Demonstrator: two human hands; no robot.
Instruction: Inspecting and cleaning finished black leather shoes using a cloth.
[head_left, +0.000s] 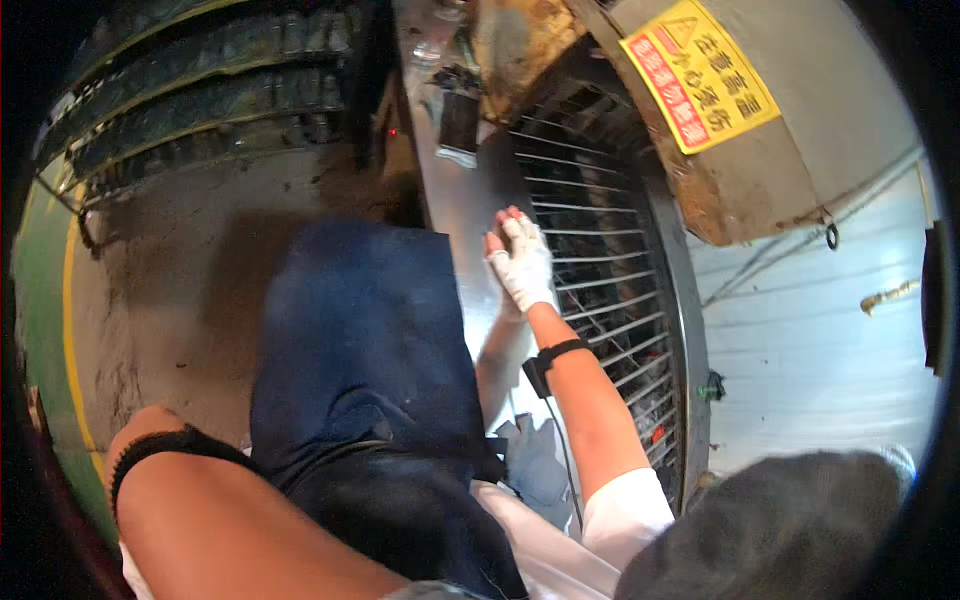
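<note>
My right hand (521, 262) wears a white glove that leaves the fingertips bare. Its fingers stretch forward and it holds nothing that I can see. It is over or on a shiny metal worktop (468, 215), right beside a row of metal bars (600, 260); whether the palm touches is unclear. A black strap with a small box (540, 372) circles that wrist, and a thin cable runs down from it. My left arm (230, 510) crosses the lower left with a dark band around it; the left hand does not show. A dark blue apron (360, 320) hangs in the middle.
Farther up the worktop lies a dark flat rectangular object (459, 122). Grey cloth, perhaps a glove (535, 460), lies near my body. A brown metal hood (800, 180) with a yellow warning sign (700, 75) overhangs the bars. Racks (200, 90) stand upper left; a dark rounded shape (770, 530) fills the lower right.
</note>
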